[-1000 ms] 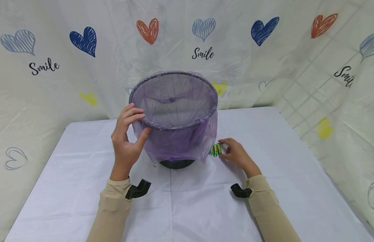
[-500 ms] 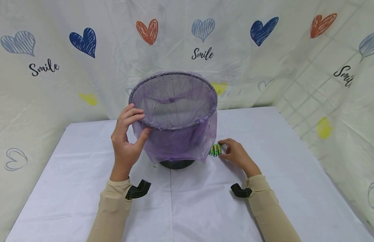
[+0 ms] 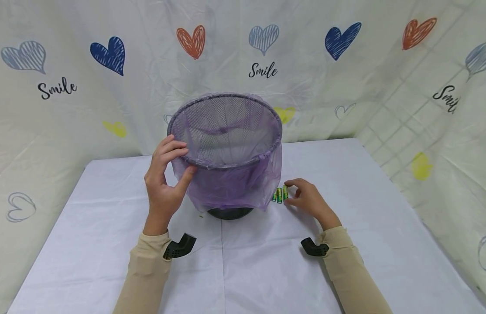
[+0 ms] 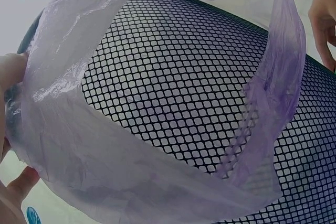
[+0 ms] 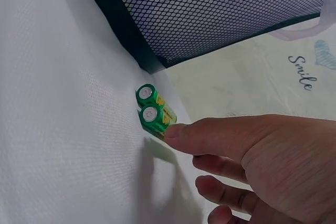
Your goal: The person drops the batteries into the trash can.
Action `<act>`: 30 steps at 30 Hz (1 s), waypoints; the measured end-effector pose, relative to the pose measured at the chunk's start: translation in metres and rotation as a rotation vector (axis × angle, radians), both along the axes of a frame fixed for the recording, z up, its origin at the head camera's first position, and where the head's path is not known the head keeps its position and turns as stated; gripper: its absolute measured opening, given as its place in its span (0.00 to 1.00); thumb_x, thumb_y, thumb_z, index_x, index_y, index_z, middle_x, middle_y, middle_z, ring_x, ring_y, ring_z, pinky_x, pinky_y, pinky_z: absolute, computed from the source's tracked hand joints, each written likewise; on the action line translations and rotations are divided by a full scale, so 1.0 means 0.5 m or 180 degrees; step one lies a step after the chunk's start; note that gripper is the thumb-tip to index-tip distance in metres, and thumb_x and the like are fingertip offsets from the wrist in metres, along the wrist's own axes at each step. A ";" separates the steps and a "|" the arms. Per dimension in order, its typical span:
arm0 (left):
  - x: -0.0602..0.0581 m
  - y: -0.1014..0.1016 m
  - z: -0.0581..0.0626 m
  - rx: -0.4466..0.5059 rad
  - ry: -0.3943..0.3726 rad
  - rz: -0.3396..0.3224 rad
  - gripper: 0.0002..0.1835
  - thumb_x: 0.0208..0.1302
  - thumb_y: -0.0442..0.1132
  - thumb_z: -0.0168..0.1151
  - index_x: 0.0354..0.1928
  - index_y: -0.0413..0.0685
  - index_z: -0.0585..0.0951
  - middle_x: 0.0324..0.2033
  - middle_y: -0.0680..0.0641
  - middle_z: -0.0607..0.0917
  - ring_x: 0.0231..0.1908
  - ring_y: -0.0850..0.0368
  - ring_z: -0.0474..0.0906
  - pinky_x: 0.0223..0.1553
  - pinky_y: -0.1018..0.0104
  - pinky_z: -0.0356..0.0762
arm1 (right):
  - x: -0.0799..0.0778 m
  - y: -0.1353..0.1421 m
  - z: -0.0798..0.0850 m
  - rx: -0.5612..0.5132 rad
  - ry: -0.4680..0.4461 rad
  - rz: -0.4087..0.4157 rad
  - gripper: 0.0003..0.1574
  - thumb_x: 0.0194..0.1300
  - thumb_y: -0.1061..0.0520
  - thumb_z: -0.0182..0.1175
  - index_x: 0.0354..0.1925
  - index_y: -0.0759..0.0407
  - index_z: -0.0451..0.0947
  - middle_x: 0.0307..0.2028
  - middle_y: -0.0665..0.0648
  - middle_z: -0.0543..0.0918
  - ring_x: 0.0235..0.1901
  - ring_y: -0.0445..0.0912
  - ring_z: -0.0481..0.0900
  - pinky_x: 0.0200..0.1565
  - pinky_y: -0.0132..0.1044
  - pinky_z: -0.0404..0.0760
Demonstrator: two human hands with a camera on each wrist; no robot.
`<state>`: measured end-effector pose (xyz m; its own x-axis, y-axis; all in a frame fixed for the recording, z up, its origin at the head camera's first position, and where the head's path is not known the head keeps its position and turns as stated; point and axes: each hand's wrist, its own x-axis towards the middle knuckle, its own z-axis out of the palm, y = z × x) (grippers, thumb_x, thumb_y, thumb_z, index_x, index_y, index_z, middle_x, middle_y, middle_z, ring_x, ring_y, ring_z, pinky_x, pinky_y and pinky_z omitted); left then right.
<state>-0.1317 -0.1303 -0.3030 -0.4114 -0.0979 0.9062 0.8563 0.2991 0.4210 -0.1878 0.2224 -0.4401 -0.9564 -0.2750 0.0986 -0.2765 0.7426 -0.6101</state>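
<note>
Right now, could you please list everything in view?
Table: one, white-covered, foreground.
Mesh bin: one, dark, on the table.
Bag: one, purple, lining the bin, over its rim.
Batteries: three visible, green, right of the bin.
Scrap: one, greenish, left of the bin's base.
Backdrop: one, white with hearts, behind the table.
Wrist devices: two, black, on wrists.
Sleeves: two, beige, on forearms.
Left hand: one, bare, gripping the bin's rim.
Right hand: one, bare, pinching the rightmost battery.

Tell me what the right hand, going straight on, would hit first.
Likely the middle green battery, beside the one the right hand pinches, then the purple-lined mesh wastebasket; depth is unclear.
</note>
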 end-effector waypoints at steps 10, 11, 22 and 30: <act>0.002 0.000 0.002 -0.0009 -0.0003 0.0020 0.22 0.63 0.43 0.65 0.41 0.23 0.77 0.42 0.26 0.79 0.61 0.34 0.70 0.71 0.46 0.65 | 0.005 -0.001 0.017 0.0062 0.0029 -0.0029 0.32 0.53 0.59 0.71 0.56 0.64 0.76 0.51 0.63 0.81 0.33 0.48 0.76 0.31 0.33 0.74; 0.002 0.000 0.002 -0.0007 -0.0003 0.0017 0.22 0.63 0.43 0.65 0.41 0.23 0.77 0.42 0.26 0.79 0.61 0.34 0.70 0.71 0.46 0.65 | 0.006 -0.001 0.020 0.0060 0.0039 -0.0020 0.32 0.53 0.59 0.71 0.56 0.64 0.76 0.52 0.63 0.80 0.33 0.48 0.76 0.31 0.33 0.73; 0.001 0.001 0.001 0.0005 0.0002 0.0007 0.22 0.63 0.42 0.65 0.41 0.23 0.78 0.42 0.26 0.79 0.61 0.35 0.71 0.71 0.46 0.65 | 0.019 -0.009 0.048 -0.0025 0.0230 0.0035 0.32 0.53 0.59 0.72 0.56 0.64 0.76 0.51 0.62 0.81 0.34 0.49 0.76 0.34 0.34 0.74; 0.002 0.001 0.002 -0.0003 0.0001 0.0003 0.22 0.63 0.43 0.64 0.41 0.23 0.77 0.42 0.26 0.79 0.62 0.39 0.71 0.71 0.46 0.65 | 0.026 -0.013 0.067 -0.0004 0.0325 0.0031 0.32 0.53 0.59 0.72 0.56 0.65 0.75 0.51 0.63 0.80 0.34 0.49 0.76 0.35 0.37 0.75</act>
<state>-0.1310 -0.1298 -0.3020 -0.4111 -0.0975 0.9064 0.8561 0.3001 0.4206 -0.1747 0.2160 -0.4065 -0.9386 -0.2841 0.1959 -0.3445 0.7388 -0.5792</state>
